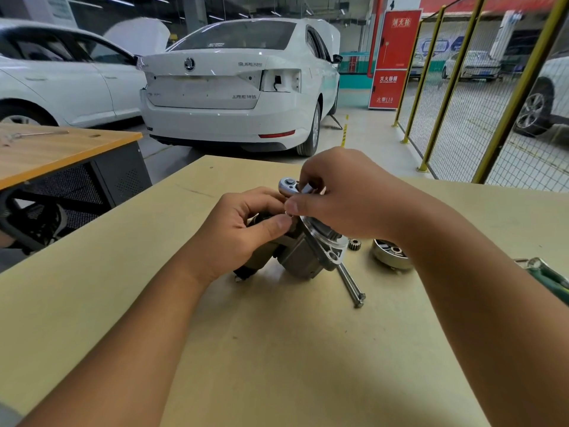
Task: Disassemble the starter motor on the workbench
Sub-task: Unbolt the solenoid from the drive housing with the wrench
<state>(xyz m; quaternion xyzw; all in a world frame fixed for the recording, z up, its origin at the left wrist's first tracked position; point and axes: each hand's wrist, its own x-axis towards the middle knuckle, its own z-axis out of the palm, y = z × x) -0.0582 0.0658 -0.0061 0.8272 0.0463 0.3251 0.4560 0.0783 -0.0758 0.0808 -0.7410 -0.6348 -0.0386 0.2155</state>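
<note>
Left hand (246, 224): bracing starter motor (303, 251), fingers curled on it.
Right hand (338, 195): pinching ratchet (291, 184) atop motor; keep socket square.

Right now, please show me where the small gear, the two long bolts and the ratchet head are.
small gear (354, 243): head view, on its toothed rim.
two long bolts (351, 283): head view, midway along the shafts.
ratchet head (289, 184): head view, on its round top face.

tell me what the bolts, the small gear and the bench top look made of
Bolts: bright grey metal, likely steel, with shiny shanks. Small gear: dark metal with a brassy tint on the teeth; the alloy is unclear. Bench top: matte tan board, wood or fibreboard, with no visible grain.
</note>
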